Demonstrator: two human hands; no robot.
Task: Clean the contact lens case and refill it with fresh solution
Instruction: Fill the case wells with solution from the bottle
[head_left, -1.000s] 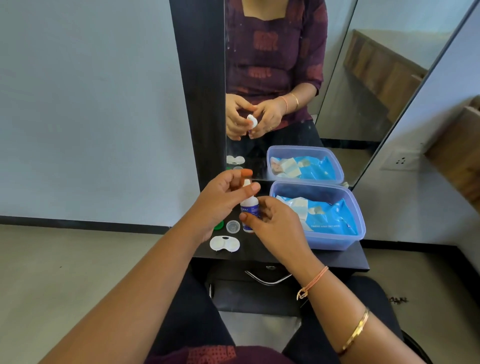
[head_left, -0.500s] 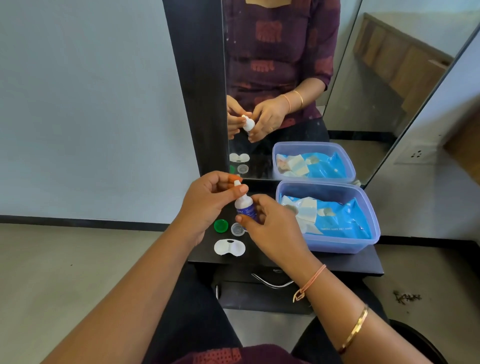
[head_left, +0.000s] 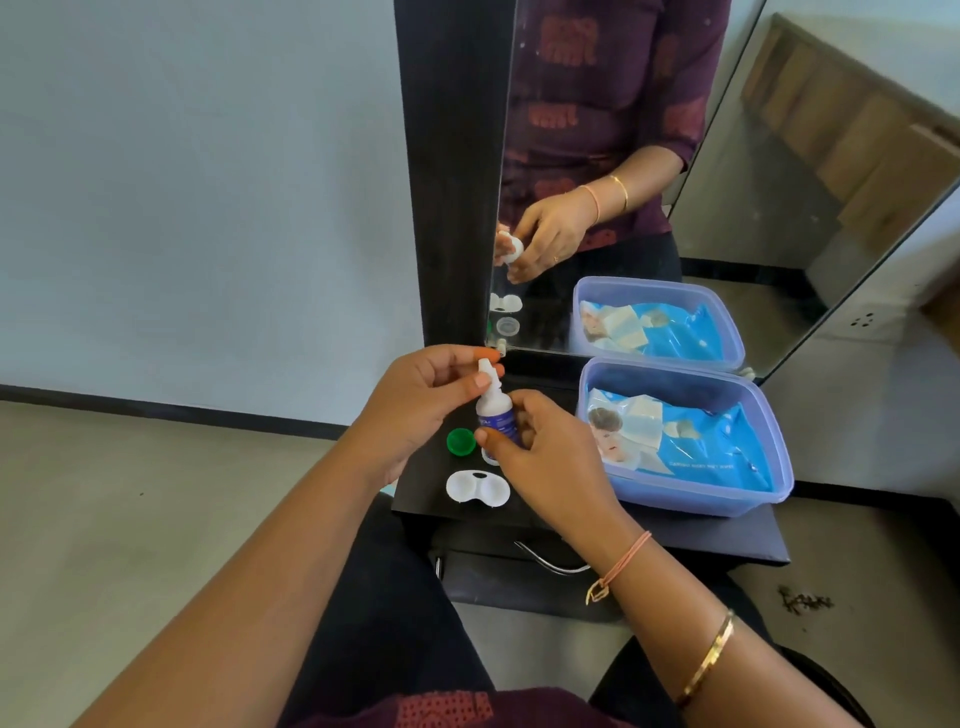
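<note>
I have both forearms reaching forward over the dark shelf (head_left: 675, 535) below the mirror (head_left: 623, 156). My right hand (head_left: 550, 457) is curled around the body of the small solution bottle (head_left: 494, 415), thumb on its near side, keeping it upright above the shelf. My left hand (head_left: 415, 410) comes in from the left, its thumb and forefinger pinched on the bottle's white nozzle; whether a cap is between them I cannot tell, only an orange tip shows at the fingertips. The white lens case (head_left: 477, 487) lies open at the shelf's front edge, just below and left of my right hand, not touched. A green cap (head_left: 460, 441) sits just behind it, beside my left palm. Something clear shows under the bottle, mostly hidden by my right thumb. The blue tub (head_left: 769, 499) of wipes fills the shelf's right half
</note>
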